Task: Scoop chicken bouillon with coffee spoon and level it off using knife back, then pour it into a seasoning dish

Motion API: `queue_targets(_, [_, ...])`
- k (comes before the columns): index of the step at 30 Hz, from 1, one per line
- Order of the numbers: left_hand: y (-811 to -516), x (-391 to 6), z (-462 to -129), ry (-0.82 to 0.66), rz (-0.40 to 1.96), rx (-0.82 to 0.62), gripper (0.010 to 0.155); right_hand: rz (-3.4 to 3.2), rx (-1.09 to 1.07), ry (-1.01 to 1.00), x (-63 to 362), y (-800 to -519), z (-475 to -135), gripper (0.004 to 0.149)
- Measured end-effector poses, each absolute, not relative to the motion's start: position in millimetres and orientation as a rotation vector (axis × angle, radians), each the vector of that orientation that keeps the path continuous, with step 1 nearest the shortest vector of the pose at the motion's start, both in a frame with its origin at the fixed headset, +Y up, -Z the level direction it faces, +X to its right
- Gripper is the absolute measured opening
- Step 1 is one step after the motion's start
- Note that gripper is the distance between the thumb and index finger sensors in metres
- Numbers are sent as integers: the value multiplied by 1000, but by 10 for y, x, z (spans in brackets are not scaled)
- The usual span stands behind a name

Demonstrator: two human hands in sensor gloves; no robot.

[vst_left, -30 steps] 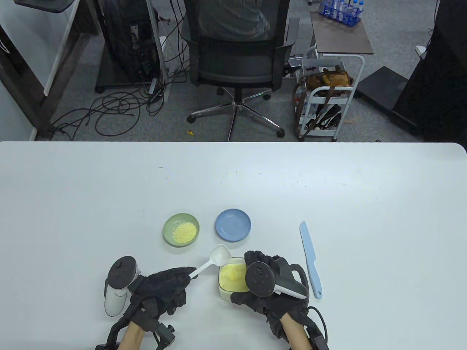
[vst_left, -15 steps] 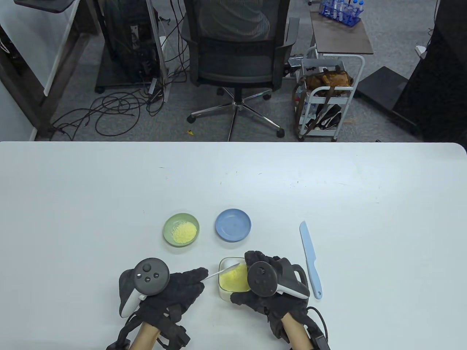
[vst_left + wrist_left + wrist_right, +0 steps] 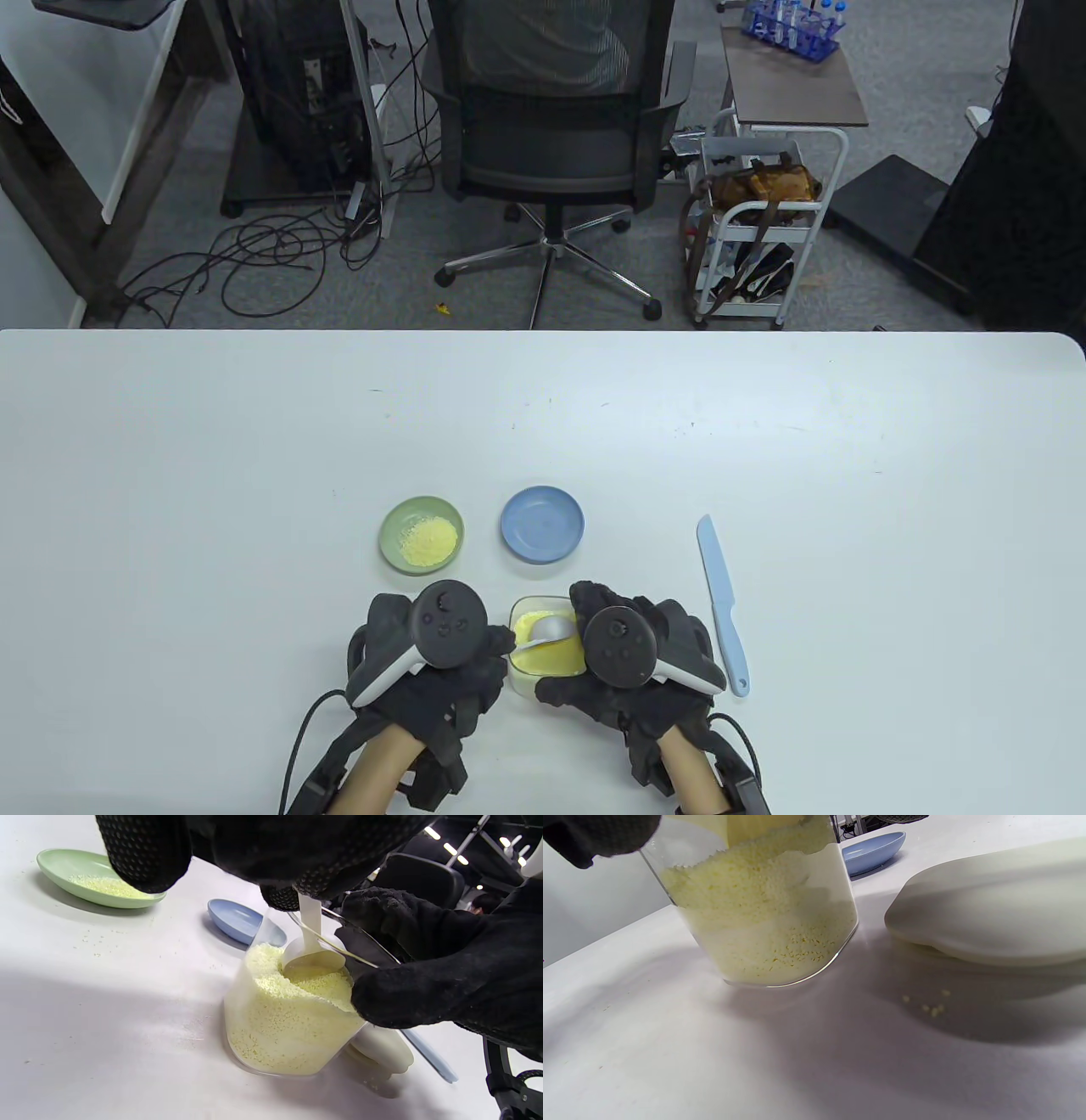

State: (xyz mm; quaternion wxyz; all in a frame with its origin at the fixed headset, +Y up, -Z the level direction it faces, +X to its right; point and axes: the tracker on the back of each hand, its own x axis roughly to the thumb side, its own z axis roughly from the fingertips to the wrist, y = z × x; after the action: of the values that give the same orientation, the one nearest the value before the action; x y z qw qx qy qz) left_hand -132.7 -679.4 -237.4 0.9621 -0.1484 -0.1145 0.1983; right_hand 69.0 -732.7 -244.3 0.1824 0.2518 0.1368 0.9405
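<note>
A clear jar [image 3: 546,647] [image 3: 288,1018] [image 3: 763,908] of yellow chicken bouillon stands tilted near the table's front edge. My right hand [image 3: 632,658] [image 3: 428,971] grips its right side. My left hand [image 3: 441,649] [image 3: 271,853] pinches the handle of a white coffee spoon [image 3: 547,630] [image 3: 312,950], whose bowl is dug into the granules. A light blue knife [image 3: 723,604] lies flat to the right, untouched. The blue seasoning dish [image 3: 541,524] [image 3: 239,923] [image 3: 871,851] is empty; the green dish [image 3: 422,535] [image 3: 95,878] holds bouillon.
The jar's white lid [image 3: 992,908] [image 3: 382,1048] lies on the table just right of the jar, under my right hand. A few spilled granules [image 3: 931,1003] are scattered beside it. An office chair [image 3: 551,127] and a cart [image 3: 764,212] stand beyond the table's far edge.
My left hand has moved right toward the jar and turned over, bringing the spoon from above the table down into the bouillon. The right hand has stayed on the jar.
</note>
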Motion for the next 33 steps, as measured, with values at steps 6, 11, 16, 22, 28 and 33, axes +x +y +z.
queue_targets(6, [-6773,-1293,-2538,-228,437,-530,45,2637,714,386,695,-7333,-2448,107])
queue_targets(11, [-6795,-1306,-2627,-208,448,-590,44,2629,716,386,697,-7337,-2453,107])
queue_targets(16, [-7013,-1421,-2726,-185,628,-761,46,2621,713,384,706,-7339,-2456,107])
queue_targets(22, [-7377,-1630,-2691,-204,1052,-957,48,2616,705,393,717,-7345,-2468,108])
queue_targets(28, [-7423,-1757,-2603,-210,1126,-907,48,2619,694,395,717,-7348,-2476,108])
queue_targets(33, [-7461,-1847,-2512,-224,1184,-854,48,2620,682,398,713,-7348,-2478,108])
